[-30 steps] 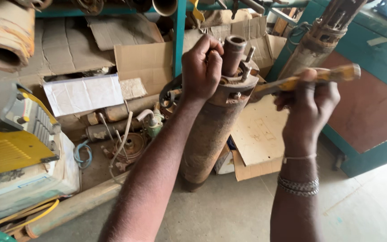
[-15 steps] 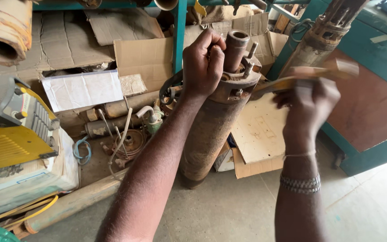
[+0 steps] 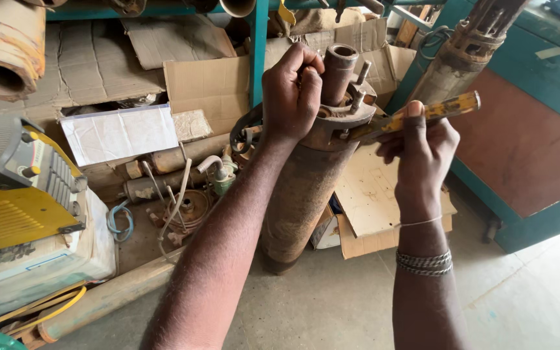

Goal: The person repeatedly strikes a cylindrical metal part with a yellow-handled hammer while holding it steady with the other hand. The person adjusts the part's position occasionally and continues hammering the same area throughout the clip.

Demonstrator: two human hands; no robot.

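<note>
Your left hand (image 3: 291,91) was closed round the top of the rusty pump cylinder (image 3: 306,181), which stood tilted on the floor just below. Your right hand (image 3: 419,146), just beside it, gripped a yellow-handled tool (image 3: 422,115) w/ its tip on the cylinder's top flange.

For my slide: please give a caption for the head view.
Left hand steadies a rusty upright pump cylinder; right hand works a yellow-handled tool at its flange.
</note>
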